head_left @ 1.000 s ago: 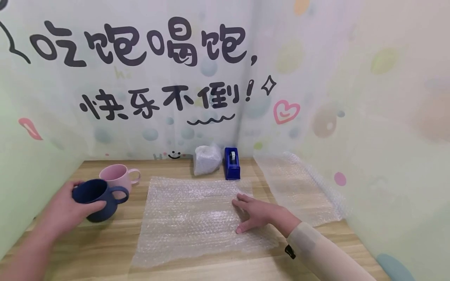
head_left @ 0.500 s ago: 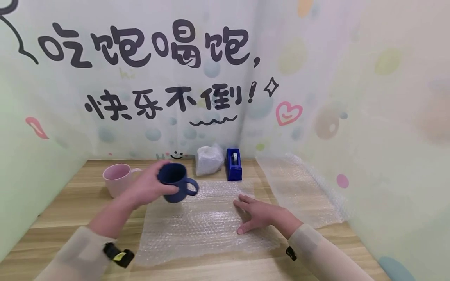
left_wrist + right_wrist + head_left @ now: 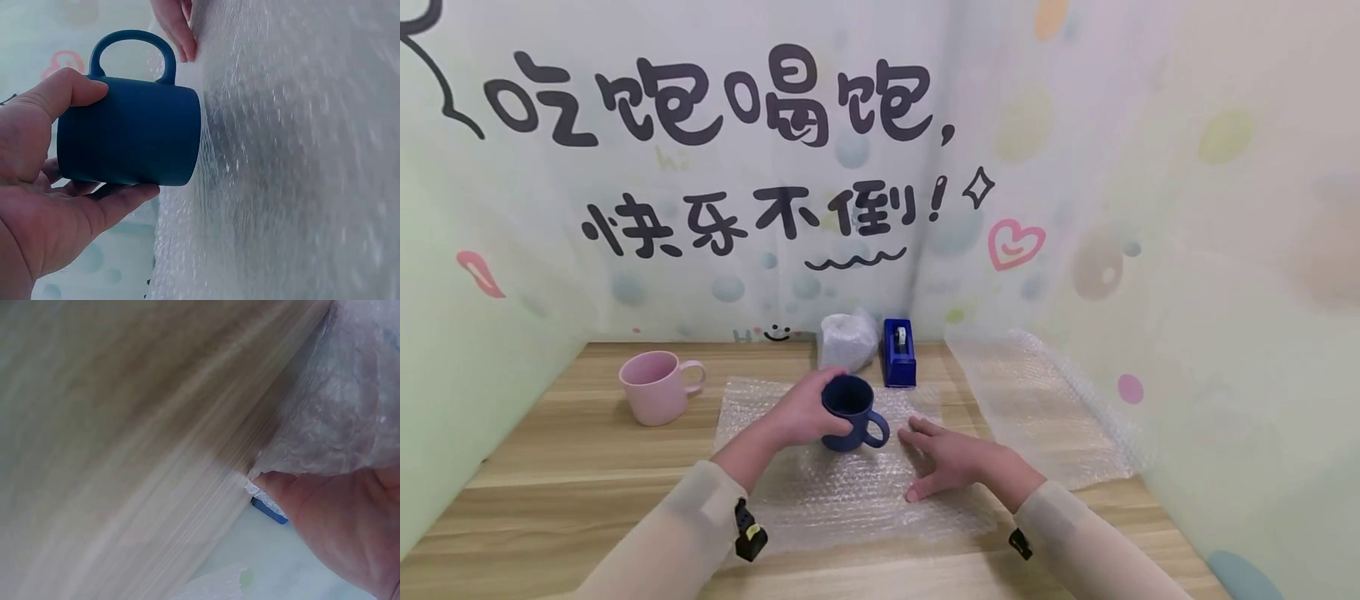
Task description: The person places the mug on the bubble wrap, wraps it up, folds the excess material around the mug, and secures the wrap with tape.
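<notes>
My left hand (image 3: 808,408) has its thumb and fingers curled around the body of the matte navy-blue cylindrical mug (image 3: 852,432), upright over the far half of the clear plastic bubble-wrap sheet (image 3: 827,504) on the pale wood-grain counter (image 3: 580,467), right of the sheet's middle; whether its base bears on the plastic or sits just above, I can't tell. My right hand (image 3: 943,460) lies with fingers and thumb spread at the sheet's right side, probably all that anchors it. If I lower the mug at a slant, its rim below could snag the bubbles and ruck the sheet; if my right hand lifts too soon, the light plastic may slide or curl. The mug's handle points right, just beside my right fingertips, so a nudge that way could knock them and tip it. Reaching too far might bump the blue rectangular tape dispenser (image 3: 899,367) or the lumpy white bubble-wrapped bundle (image 3: 847,343). The round pink mug (image 3: 655,396) stands well apart at left, safe enough, I judge.
</notes>
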{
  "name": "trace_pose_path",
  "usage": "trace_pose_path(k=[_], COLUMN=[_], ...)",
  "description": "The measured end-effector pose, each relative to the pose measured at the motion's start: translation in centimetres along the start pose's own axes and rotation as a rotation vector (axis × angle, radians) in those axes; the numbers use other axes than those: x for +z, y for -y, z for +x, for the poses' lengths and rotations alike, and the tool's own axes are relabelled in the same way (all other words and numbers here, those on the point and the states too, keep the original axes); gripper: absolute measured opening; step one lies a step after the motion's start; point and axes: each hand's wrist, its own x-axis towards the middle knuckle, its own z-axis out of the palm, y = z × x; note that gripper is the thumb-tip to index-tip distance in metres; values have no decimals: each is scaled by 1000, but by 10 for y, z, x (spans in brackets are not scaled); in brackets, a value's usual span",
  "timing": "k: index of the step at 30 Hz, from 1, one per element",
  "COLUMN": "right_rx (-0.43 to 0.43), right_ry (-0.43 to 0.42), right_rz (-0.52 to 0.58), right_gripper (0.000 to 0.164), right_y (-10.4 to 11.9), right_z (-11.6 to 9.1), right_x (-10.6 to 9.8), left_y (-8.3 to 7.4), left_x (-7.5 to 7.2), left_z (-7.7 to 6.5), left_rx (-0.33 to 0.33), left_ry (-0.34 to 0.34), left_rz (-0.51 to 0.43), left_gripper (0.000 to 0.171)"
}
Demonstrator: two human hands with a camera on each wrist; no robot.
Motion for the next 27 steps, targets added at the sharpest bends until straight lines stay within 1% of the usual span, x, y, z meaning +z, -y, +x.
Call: trace_pose_path(k=[3,5,11,16,25,27], right_rx=[-3,-2,-1,6,9,11], right_ry=[-5,-5,-8,0,3,5], right_rz=[-7,-4,10,24,25,30], right_gripper=[106,105,105,105,105,104], right_y=[-1,-2,-3,-3,-2,-2], right_z=[1,1,3,2,1,1], right_x=[1,1,2,2,1,0], left_y=[-1,-2,-2,1,3,4], left_x=[5,8,14,19,24,25], left_z=[3,3,3,3,3,3], left_rx=[-1,-12,-48,-25,9,4], left_ry=[8,11,15,7,6,3], left_rz=[0,2,-2,-19,-12,-19], left_gripper=[85,84,90,91,94,94])
